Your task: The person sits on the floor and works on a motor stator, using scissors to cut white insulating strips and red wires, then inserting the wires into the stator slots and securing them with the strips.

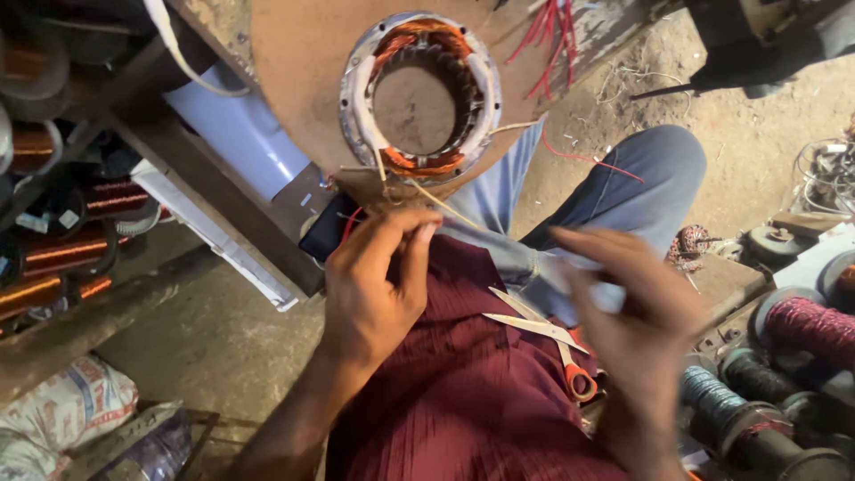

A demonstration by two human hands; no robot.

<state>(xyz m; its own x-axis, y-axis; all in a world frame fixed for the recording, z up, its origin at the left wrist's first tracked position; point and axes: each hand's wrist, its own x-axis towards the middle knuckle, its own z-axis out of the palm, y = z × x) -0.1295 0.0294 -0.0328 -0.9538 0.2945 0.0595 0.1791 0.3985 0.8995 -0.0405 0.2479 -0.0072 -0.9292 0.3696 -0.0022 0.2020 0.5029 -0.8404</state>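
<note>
- The motor stator [419, 93] sat on the round wooden bench [294, 62], close to its near edge, with copper windings [419, 40] showing inside the metal ring.
- The left hand [374, 285] was raised just below the stator; its grip was closed narrow on a thin pale lead wire [436, 203] running up to the windings.
- The right hand [632, 312] was blurred, so I could not tell its grip; it seemed to hold a pale strip, though that was unclear.
- Orange-handled scissors [543, 334] lay on the person's lap, between the hands.
- Spools of thread [810, 325] stood to the right.
- Judged by looks, the stator would be heavy and rigid, best taken by its outer metal rim; the wire seemed light, springy and easily kinked, best pinched near its free end.
</note>
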